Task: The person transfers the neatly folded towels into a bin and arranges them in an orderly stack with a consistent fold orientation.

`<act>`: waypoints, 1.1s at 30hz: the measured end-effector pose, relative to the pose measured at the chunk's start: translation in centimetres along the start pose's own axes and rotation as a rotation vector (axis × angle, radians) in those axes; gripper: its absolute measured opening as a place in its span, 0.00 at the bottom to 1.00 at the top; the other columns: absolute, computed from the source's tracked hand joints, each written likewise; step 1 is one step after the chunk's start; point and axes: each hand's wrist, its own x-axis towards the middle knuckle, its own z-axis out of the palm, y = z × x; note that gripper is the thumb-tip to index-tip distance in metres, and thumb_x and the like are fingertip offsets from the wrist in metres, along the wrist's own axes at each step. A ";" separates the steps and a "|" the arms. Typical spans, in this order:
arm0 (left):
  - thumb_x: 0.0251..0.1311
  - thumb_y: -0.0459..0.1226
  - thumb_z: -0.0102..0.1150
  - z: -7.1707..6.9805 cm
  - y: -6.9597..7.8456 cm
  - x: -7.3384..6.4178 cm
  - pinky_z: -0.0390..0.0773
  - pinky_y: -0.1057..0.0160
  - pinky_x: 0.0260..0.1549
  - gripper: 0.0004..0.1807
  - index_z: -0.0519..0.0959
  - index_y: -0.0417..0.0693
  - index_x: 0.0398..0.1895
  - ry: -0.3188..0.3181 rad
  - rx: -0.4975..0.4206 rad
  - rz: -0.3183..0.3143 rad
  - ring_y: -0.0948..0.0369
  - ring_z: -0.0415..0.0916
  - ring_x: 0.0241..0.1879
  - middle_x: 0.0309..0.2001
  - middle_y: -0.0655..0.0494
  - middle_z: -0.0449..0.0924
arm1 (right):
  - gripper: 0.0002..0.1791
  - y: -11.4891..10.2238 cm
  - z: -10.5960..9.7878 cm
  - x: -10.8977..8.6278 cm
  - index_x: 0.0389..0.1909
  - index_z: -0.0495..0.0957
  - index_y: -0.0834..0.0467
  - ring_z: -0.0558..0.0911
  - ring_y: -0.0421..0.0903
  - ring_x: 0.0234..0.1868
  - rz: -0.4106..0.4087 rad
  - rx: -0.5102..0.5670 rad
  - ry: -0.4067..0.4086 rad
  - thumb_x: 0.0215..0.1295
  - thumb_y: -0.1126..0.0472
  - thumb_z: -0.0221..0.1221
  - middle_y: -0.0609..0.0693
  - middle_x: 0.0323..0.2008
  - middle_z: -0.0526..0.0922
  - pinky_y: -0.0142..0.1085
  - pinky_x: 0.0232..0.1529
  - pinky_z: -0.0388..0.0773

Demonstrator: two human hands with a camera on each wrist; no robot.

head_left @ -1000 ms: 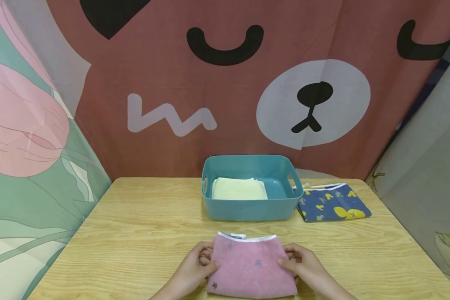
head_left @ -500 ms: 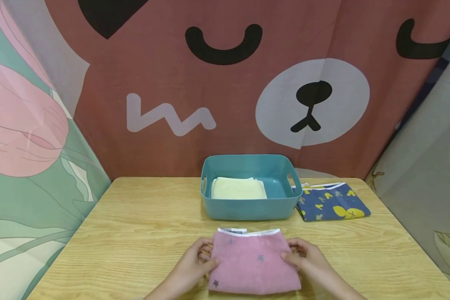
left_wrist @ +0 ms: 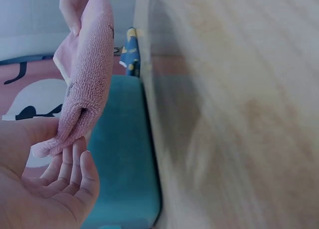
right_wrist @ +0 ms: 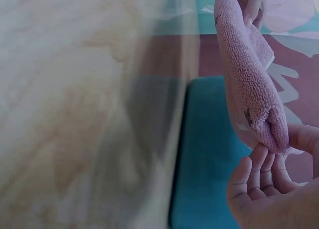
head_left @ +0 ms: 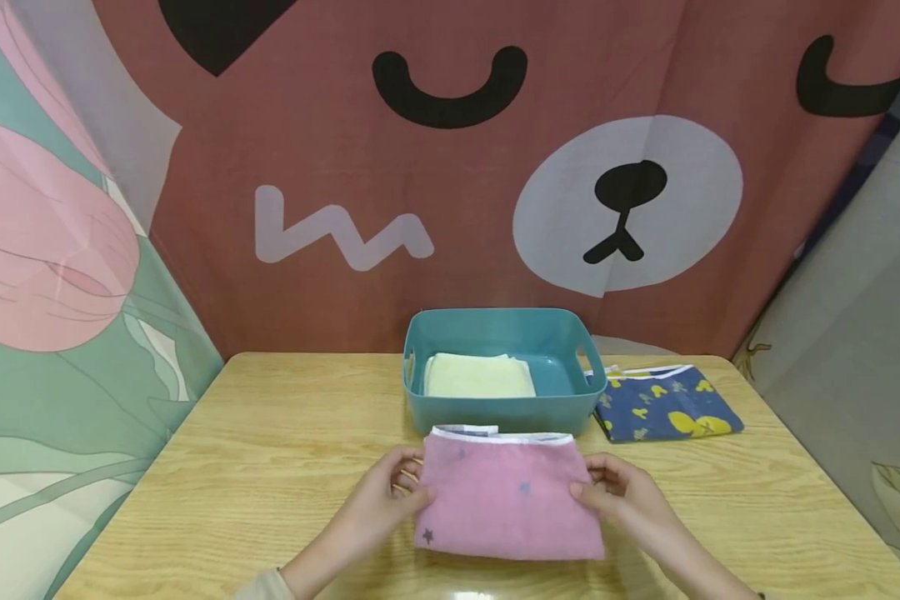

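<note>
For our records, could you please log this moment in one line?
left fingers, right fingers: pinching folded pink terry cloth; teal plastic basket: folded yellow cloth inside

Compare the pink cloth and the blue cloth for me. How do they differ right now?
Position: the pink cloth is held up off the table in both hands, while the blue cloth lies on the table, partly hidden by the teal basket.
Pattern: the pink cloth shows small grey stars; the blue cloth shows yellow figures.
Shared: both look folded, with white edging.
</note>
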 end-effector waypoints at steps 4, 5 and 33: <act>0.59 0.32 0.68 -0.2 0.8 0.4 0.77 0.67 0.36 0.23 0.72 0.35 0.56 0.020 -0.014 0.015 0.57 0.76 0.41 0.42 0.50 0.77 | 0.21 -0.7 -0.5 0.0 0.53 0.76 0.69 0.79 0.43 0.37 -0.031 0.029 0.002 0.62 0.64 0.66 0.52 0.37 0.81 0.33 0.38 0.78; 0.58 0.32 0.68 -0.2 1.0 0.5 0.77 0.67 0.36 0.24 0.73 0.35 0.56 0.025 -0.017 0.017 0.57 0.76 0.41 0.42 0.50 0.77 | 0.21 -0.9 -0.6 0.0 0.53 0.76 0.69 0.79 0.43 0.36 -0.033 0.039 0.002 0.62 0.64 0.66 0.52 0.37 0.81 0.33 0.38 0.78; 0.58 0.29 0.67 -1.1 2.8 1.9 0.78 0.65 0.40 0.21 0.76 0.35 0.55 0.146 -0.060 0.017 0.57 0.78 0.40 0.41 0.49 0.79 | 0.20 -3.6 -1.2 1.3 0.52 0.77 0.68 0.79 0.41 0.39 -0.120 0.072 0.081 0.63 0.62 0.66 0.52 0.38 0.80 0.31 0.40 0.77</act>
